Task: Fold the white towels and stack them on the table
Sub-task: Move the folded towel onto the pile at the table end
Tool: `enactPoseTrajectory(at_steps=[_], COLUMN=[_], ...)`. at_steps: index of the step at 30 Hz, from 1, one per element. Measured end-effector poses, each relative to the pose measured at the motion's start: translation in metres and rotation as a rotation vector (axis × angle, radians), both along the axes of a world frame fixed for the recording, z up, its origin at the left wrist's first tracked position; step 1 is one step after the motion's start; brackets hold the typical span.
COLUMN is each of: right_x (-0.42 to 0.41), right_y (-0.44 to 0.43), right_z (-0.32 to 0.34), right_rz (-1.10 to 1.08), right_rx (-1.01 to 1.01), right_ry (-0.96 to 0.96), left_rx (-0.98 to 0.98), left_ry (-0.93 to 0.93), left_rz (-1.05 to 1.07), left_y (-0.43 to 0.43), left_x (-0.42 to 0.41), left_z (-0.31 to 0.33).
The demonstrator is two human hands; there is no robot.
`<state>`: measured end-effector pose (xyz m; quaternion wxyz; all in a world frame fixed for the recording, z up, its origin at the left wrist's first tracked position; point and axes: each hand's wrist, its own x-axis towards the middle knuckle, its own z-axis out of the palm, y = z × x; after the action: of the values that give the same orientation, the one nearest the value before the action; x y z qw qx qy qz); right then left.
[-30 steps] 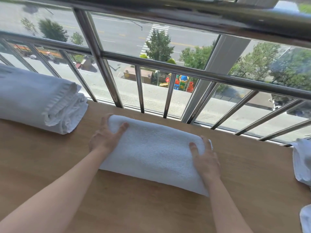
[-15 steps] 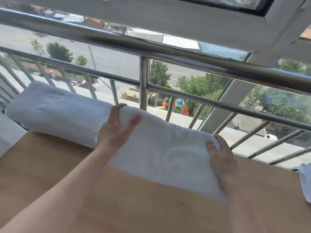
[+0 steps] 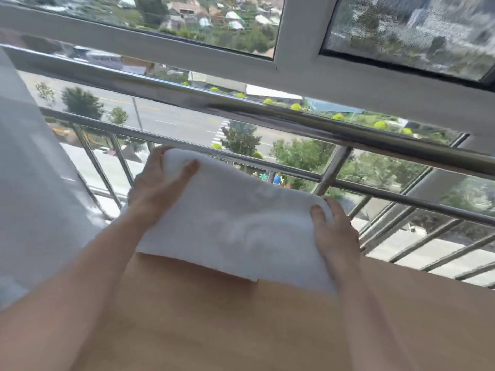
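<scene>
A pale wooden worktop (image 3: 241, 330) stands against a steel railing (image 3: 294, 113) and a white window frame (image 3: 294, 70), with a street far below. The folded white towel (image 3: 235, 223) hangs over the worktop's far edge, its long axis left to right, left end higher. The left hand (image 3: 152, 194) and right hand (image 3: 334, 234) each clasp one end, thumbs on top.

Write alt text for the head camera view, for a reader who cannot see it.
A left hand and a right hand grip the ends of a folded white towel, thumbs on top, just above a wooden table. Behind runs a steel railing before a window over a street; a blurred white shape fills the left edge.
</scene>
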<state>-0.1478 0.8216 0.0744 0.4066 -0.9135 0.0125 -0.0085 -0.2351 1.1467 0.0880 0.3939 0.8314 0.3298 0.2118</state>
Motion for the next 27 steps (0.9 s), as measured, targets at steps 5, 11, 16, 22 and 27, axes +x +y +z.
enactPoseTrajectory(at_steps=[5,11,16,22,27], right_x=[0.020,0.034,0.040,0.042,0.055], right_y=[0.076,0.109,0.104,0.106,0.106], right_z=[-0.001,-0.048,-0.065,-0.055,-0.013], right_rz=[0.030,0.011,0.002,0.021,0.020], right_rx=[0.008,-0.067,-0.064,-0.095,-0.174], right_ry=[-0.024,0.121,0.173,0.203,0.123], left_rx=[-0.046,0.020,0.067,0.057,0.168], left_ry=[0.000,0.376,0.442,0.419,0.340], left_rz=[0.046,0.010,-0.015,-0.029,-0.046], left_y=[0.081,0.107,0.109,0.111,0.128], left_x=[0.013,0.039,0.060,0.058,0.062], left_z=[-0.006,-0.062,-0.074,-0.075,-0.032])
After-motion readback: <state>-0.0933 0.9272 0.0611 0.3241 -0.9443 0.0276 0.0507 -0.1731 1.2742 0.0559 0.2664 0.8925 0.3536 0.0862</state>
